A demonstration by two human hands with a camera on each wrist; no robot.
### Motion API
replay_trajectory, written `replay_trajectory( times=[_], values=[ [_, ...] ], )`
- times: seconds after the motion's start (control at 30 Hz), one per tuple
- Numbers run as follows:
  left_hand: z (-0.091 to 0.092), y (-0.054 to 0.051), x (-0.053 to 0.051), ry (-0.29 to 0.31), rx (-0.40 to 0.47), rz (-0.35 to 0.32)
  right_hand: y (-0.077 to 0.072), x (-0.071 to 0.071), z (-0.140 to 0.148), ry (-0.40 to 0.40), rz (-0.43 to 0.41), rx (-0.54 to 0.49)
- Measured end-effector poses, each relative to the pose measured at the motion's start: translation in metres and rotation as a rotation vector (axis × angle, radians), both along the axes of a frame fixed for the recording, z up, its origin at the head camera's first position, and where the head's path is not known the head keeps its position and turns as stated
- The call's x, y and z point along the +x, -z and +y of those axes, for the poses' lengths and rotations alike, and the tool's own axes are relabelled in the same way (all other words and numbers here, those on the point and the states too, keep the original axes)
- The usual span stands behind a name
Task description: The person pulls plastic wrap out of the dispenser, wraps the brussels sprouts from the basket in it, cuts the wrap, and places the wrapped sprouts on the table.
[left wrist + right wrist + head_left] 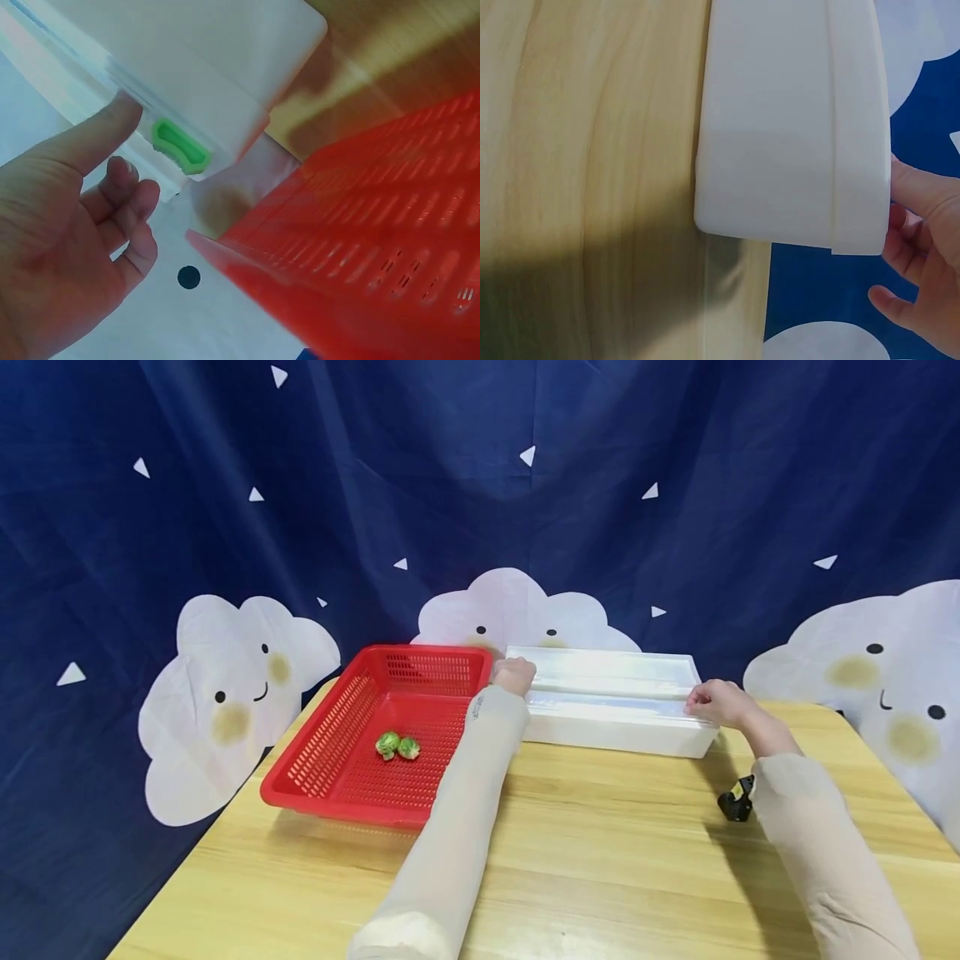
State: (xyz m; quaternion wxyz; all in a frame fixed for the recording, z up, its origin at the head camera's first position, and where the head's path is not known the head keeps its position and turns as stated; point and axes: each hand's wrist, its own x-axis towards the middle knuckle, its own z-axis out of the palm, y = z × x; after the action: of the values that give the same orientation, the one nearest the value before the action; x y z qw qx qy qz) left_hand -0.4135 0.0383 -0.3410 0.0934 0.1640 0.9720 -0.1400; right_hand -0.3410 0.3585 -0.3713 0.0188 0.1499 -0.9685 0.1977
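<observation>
A long white box with a glossy top stands toward the back of the table. My left hand is at its left end. In the left wrist view, the thumb touches the box's edge beside a green clip-like piece, with the other fingers curled below. At the opposite end, my right hand pinches the edge near the corner between thumb and fingers. The right wrist view shows the box's white end, which partly hides those fingertips. What lies inside the box cannot be made out.
Left of the box, a red perforated basket holds two Brussels sprouts. My left forearm passes over its right side. A small black device sits by my right sleeve. Behind the wooden table hangs a dark blue curtain with clouds.
</observation>
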Motion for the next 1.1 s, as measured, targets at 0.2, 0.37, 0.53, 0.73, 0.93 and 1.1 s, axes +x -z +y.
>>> replay_trajectory(
  times=[0.2, 0.37, 0.53, 0.73, 0.93, 1.1],
  values=[
    [-0.004, 0.001, -0.002, 0.010, -0.021, 0.024, 0.002, -0.004, 0.000, -0.068, 0.047, 0.048],
    [-0.003, 0.003, -0.006, 0.007, -0.024, 0.022, 0.006, -0.006, 0.000, -0.120, 0.111, 0.048],
    [-0.001, 0.019, -0.024, 0.028, -0.019, 0.024, 0.009, -0.004, 0.000, -0.096, 0.192, 0.008],
    [-0.005, 0.018, -0.020, 0.040, 0.003, 0.011, 0.006, -0.002, -0.004, 0.001, 0.189, -0.027],
    [-0.008, -0.004, 0.006, 0.018, 0.044, -0.007, 0.008, -0.001, -0.004, 0.103, 0.180, -0.113],
    [-0.010, -0.008, 0.010, 0.002, 0.064, -0.022, 0.011, -0.003, -0.003, 0.154, 0.154, -0.193]
  ],
)
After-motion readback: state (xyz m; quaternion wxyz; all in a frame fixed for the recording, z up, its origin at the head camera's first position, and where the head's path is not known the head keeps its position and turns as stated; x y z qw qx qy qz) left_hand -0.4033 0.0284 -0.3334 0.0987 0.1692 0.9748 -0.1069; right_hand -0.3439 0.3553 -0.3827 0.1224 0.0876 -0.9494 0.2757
